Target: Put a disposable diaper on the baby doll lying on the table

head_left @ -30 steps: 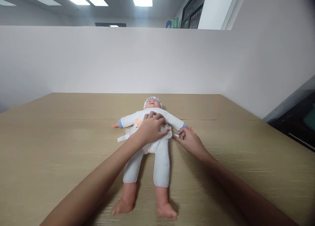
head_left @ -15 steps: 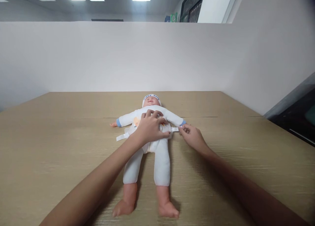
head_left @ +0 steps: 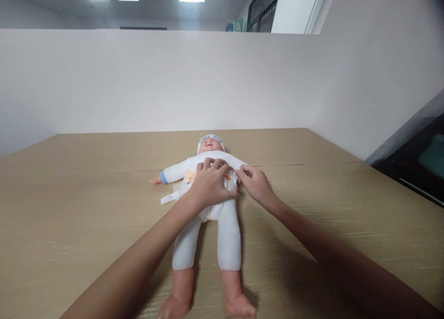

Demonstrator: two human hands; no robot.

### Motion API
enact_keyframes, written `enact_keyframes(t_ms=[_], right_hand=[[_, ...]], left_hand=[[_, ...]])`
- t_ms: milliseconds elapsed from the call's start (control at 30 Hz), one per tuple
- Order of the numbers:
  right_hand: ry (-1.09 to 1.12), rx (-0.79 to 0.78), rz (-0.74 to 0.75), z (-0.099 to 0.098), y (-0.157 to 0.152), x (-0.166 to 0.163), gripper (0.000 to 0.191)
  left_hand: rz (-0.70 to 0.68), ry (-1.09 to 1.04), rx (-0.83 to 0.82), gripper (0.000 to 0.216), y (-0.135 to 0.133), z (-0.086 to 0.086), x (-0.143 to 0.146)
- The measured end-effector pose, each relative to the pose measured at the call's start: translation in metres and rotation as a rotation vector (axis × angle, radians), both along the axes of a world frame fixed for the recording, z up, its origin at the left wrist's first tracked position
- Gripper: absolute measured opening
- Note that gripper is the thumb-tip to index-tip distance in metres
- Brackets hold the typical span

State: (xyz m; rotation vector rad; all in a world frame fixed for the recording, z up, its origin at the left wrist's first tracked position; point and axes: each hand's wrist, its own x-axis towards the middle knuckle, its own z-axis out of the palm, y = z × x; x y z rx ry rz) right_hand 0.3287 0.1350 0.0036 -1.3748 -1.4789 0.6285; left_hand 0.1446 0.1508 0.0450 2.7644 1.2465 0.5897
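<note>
A baby doll (head_left: 229, 245) in a white suit with blue cuffs lies on its back, feet toward me. My left hand (head_left: 212, 182) lies over its belly with the fingers spread, pressing a white diaper down at the waist. The diaper's left tape tab (head_left: 169, 198) sticks out loose beside the doll. At the other hip, my right hand (head_left: 255, 184) pinches the right-hand tape tab between thumb and fingers, close to the belly. That tab is mostly hidden by the fingertips, and my right hand covers part of the doll's arm.
The doll rests on a wooden table (head_left: 104, 235) with a thin seam across its far part. A white partition (head_left: 180, 83) rises behind the table. A dark object with a glossy panel (head_left: 412, 157) stands at the right edge.
My right hand has moved left and inward, bringing the tape tab from beside the doll up to its belly. My left hand stays on the belly. The view has shifted slightly.
</note>
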Motion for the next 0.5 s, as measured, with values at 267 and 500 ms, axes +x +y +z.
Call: enact_keyframes(t_ms=[267,500], right_hand=[[0.035,-0.049,0.074,-0.001,0.016,-0.022,0.03],[0.053,0.023,0.059,-0.01,0.001,-0.021,0.037]], left_hand=[[0.026,-0.018,-0.07,0.086,-0.003,0.006,0.0],[-0.053,-0.119,-0.197,0.085,0.002,0.008,-0.007]])
